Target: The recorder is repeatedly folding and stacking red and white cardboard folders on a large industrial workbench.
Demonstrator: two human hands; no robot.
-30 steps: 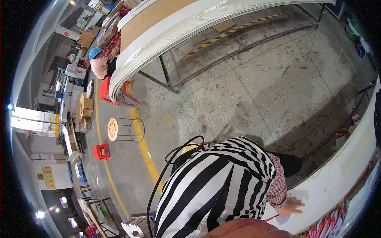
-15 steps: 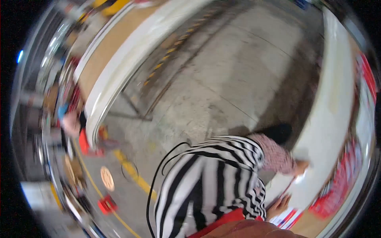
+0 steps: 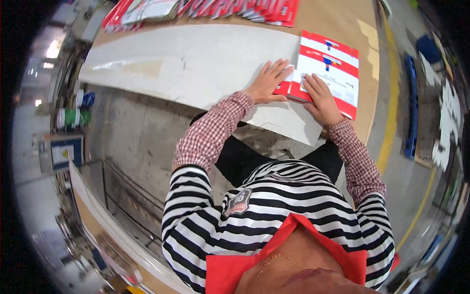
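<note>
A stack of flat red-and-white printed card pieces (image 3: pixel 333 81) lies near the right end of the table, with blue marks on the top one. My right hand (image 3: pixel 321 100) rests flat on its lower left part, fingers stretched out. Just left of the stack, my left hand (image 3: pixel 268 84) has its fingers extended and its thumb apart. Those fingertips reach over a small red-and-white card piece (image 3: pixel 282 88) that sticks out beside the stack. What lies under the left palm is hidden.
A long white board (image 3: pixel 196 59) covers the near part of the brown tabletop (image 3: pixel 338 14). Several more red-and-white printed packs (image 3: pixel 235 11) lie overlapping at the far side. On the floor at left stands a green-and-white bucket (image 3: pixel 71 118); a blue pallet (image 3: pixel 412 108) is at right.
The view has swung round to face the table with the printed pieces. Both hands, earlier low at the right on the white board, are now centred at the stack.
</note>
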